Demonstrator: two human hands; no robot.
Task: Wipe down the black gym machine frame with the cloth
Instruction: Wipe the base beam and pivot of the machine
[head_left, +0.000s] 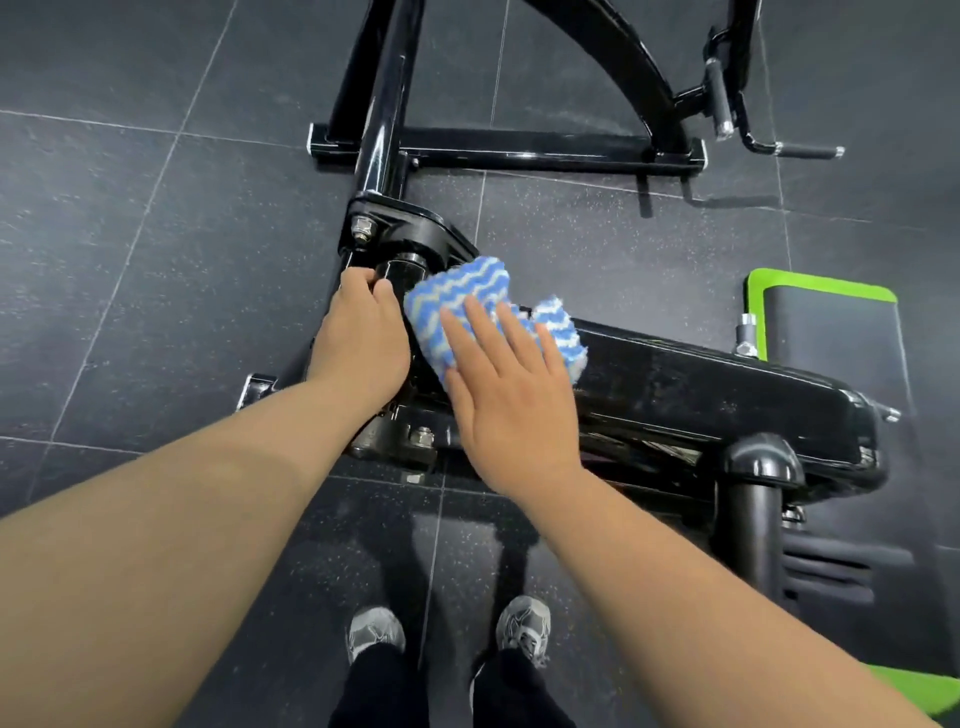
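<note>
Cloth (483, 306), blue and white in wavy stripes, lies on top of the black frame (701, 384) at the end near its pivot. It sits under my right hand (511, 400), whose straight fingers press it flat against the metal. My left hand (361, 338) is just beside the cloth, fingers curled round the frame's pivot tube. My grey shoes (522, 629) stand on the dark speckled floor (156, 260). A green-edged pad (831, 322) lies past the frame's far end.
</note>
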